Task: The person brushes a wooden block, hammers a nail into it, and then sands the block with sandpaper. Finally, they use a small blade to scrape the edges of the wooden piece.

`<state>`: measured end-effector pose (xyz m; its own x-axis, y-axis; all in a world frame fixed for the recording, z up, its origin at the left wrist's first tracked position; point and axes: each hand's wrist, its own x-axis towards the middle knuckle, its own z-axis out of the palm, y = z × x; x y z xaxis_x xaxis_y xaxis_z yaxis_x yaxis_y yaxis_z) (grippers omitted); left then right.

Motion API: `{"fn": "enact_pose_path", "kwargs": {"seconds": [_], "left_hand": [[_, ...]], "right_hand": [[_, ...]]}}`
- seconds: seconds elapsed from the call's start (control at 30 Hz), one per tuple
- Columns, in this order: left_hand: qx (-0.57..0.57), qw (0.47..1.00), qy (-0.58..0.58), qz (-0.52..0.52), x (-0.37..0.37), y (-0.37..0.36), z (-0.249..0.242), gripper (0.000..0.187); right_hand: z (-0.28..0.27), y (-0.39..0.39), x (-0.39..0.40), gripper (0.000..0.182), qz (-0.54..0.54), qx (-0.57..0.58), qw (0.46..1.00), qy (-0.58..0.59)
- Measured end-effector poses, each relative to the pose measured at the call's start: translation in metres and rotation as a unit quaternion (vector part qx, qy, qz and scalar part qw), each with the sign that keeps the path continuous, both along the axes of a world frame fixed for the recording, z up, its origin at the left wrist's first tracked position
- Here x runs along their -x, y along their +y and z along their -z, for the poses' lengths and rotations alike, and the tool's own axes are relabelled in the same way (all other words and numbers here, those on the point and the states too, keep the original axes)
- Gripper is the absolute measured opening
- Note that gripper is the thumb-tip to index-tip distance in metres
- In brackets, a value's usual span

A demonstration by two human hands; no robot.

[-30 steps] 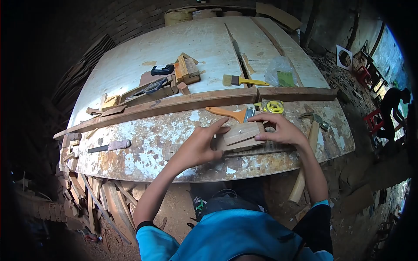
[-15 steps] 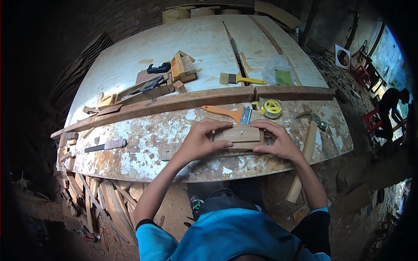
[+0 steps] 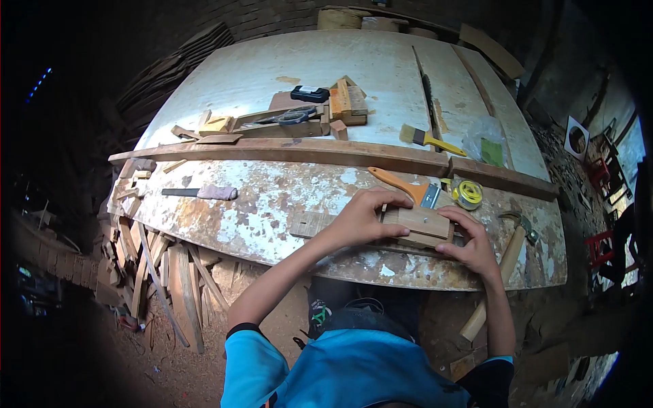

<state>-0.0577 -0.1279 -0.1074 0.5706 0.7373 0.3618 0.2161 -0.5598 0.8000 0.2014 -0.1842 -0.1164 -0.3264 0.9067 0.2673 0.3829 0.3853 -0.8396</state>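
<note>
A small wooden box (image 3: 416,222) with a metal pin or knob on its top lies at the bench's near side, over a flat wooden strip (image 3: 311,224). Gripping the box's left end is my left hand (image 3: 371,216), thumb on the near side and fingers on the far side. My right hand (image 3: 471,239) holds the right end the same way. Just beyond the box rests a scraper (image 3: 407,185) with an orange handle and metal blade. A yellow tape measure (image 3: 467,194) sits past my right hand, and a hammer (image 3: 511,255) lies to its right.
A long wooden rail (image 3: 299,151) crosses the worn bench (image 3: 224,234). Beyond it are a paintbrush (image 3: 432,139), a plastic bag (image 3: 484,141), scissors (image 3: 292,117) and wood blocks (image 3: 348,102). A cloth-wrapped blade (image 3: 201,193) lies left. Scrap wood (image 3: 178,285) leans below the bench.
The camera view has turned left, so the bench and its objects appear shifted right. Both hands keep their hold on the wooden box.
</note>
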Motion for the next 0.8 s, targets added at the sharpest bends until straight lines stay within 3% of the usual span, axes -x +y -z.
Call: {"fn": "enact_pose_path", "kwargs": {"seconds": [0.07,0.17,0.2,0.3,0.4,0.47,0.53,0.63,0.7,0.8], "left_hand": [[0.01,1.0,0.01,0.02,0.002,0.004,0.004,0.048],[-0.11,0.993,0.03,0.035,0.003,0.0,0.004,0.062],[-0.156,0.984,0.087,0.025,0.004,-0.003,0.003,0.074],[-0.111,0.974,0.194,-0.018,0.008,-0.009,-0.004,0.075],[-0.043,0.983,0.17,-0.06,0.022,-0.009,0.005,0.077],[-0.003,0.991,0.112,-0.069,0.026,-0.005,0.013,0.08],[0.104,0.992,-0.036,-0.056,0.037,-0.004,0.019,0.079],[0.306,0.92,-0.241,-0.046,0.067,-0.012,0.008,0.071],[0.303,0.904,-0.286,-0.099,0.109,-0.012,0.014,0.068],[0.205,0.937,-0.171,-0.223,0.16,-0.031,-0.016,0.07]], "right_hand": [[-0.005,-0.001,0.002,0.058,0.006,0.01,1.0,-0.01],[-0.009,-0.003,0.004,0.058,0.015,-0.001,0.999,-0.038],[-0.012,-0.007,0.006,0.062,0.021,-0.007,0.996,-0.084],[-0.015,-0.025,0.003,0.066,0.104,-0.064,0.974,-0.189],[-0.002,-0.04,-0.041,0.066,0.225,-0.029,0.923,-0.311],[0.004,-0.059,-0.059,0.06,0.35,0.047,0.848,-0.394],[0.031,-0.07,-0.089,0.055,0.338,0.03,0.889,-0.309],[0.025,-0.08,-0.103,0.047,0.331,0.031,0.914,-0.234],[0.023,-0.076,-0.104,0.046,0.325,0.028,0.916,-0.233],[0.025,-0.067,-0.121,0.043,0.346,0.02,0.91,-0.227]]}}
